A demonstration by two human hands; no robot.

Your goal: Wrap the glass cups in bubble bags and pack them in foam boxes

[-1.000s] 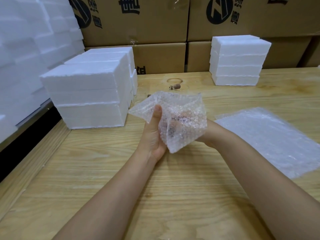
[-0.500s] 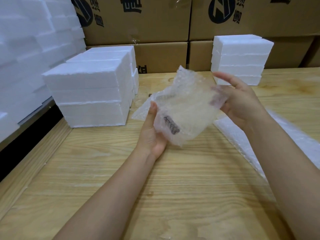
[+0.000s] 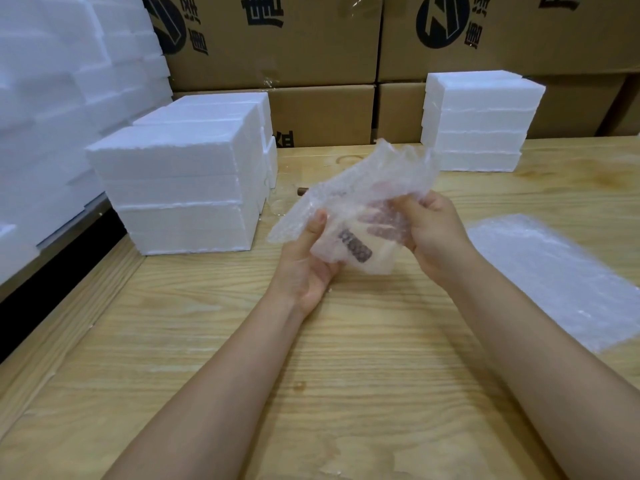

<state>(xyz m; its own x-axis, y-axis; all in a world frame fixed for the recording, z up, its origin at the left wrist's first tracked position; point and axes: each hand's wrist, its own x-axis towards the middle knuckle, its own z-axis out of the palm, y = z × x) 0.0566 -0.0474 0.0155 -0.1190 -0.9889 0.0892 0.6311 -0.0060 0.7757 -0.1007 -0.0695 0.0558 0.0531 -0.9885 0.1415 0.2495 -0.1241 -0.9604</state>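
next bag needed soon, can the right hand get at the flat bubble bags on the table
Likely yes once freed: nothing blocks the flat bubble bags, but the right hand grips the wrapped cup.

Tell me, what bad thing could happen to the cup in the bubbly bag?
1. The glass cup is held above the table, only through the bubble bag. It might slip from the left hand and crack on the wood.
2. The bag's top looks loose and crumpled near the right hand, so the cup could perhaps slide out if tipped.
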